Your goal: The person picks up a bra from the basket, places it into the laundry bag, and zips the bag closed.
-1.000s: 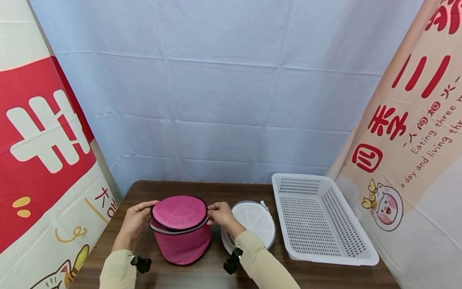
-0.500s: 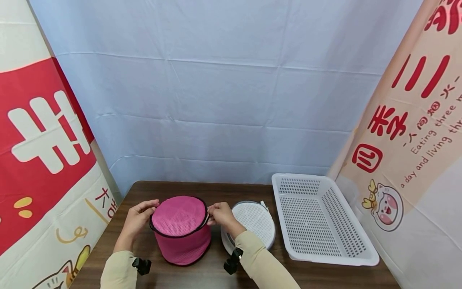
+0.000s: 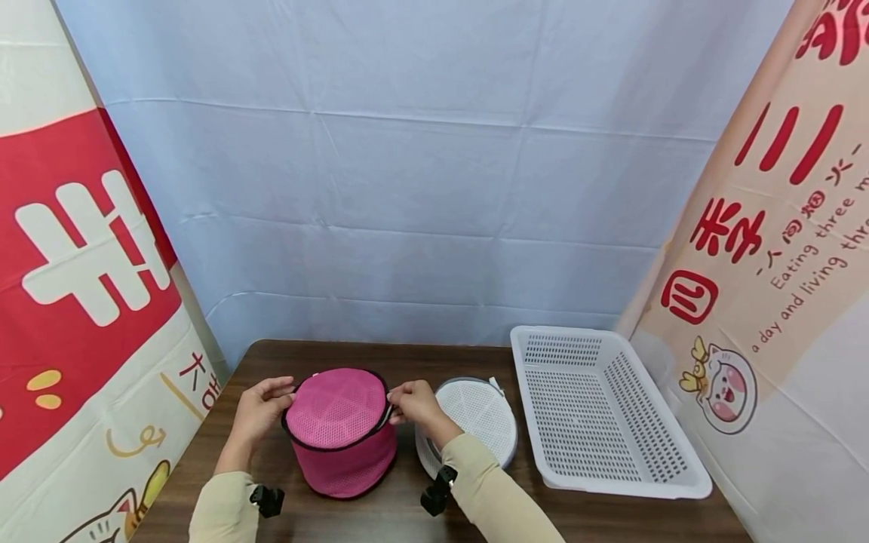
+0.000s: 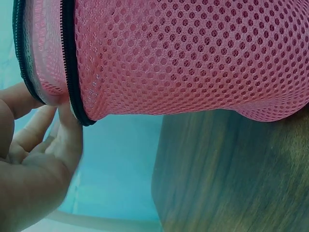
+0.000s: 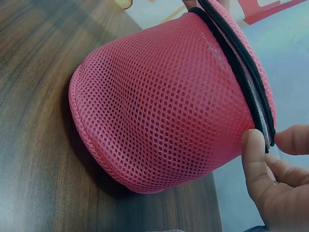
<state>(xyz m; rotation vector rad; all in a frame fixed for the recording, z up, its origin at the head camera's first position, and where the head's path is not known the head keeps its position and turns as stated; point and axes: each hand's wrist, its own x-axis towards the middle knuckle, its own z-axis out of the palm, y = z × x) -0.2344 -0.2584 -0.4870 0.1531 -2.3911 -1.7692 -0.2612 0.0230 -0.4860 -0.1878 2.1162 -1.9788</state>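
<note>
A pink round mesh laundry bag with black zipper edging stands upright on the table, its lid lying over the top. My left hand holds the left side of the rim with its fingertips; the left wrist view shows the lid edge and body edge apart there, fingers at the gap. On the opposite side, my right hand pinches the rim. The right wrist view has one finger against the bag's body and another at the lid's edge. The zipper pull cannot be made out.
Right of the pink bag lies a white round mesh bag with grey edging, partly behind my right forearm. A white perforated plastic basket stands farther right on the dark wooden table. Cloth hangs behind and at both sides.
The lid has come down over the front of the bag, closing the gap seen there earlier. My left fingers have shifted slightly along the rim; the right hand has barely moved.
</note>
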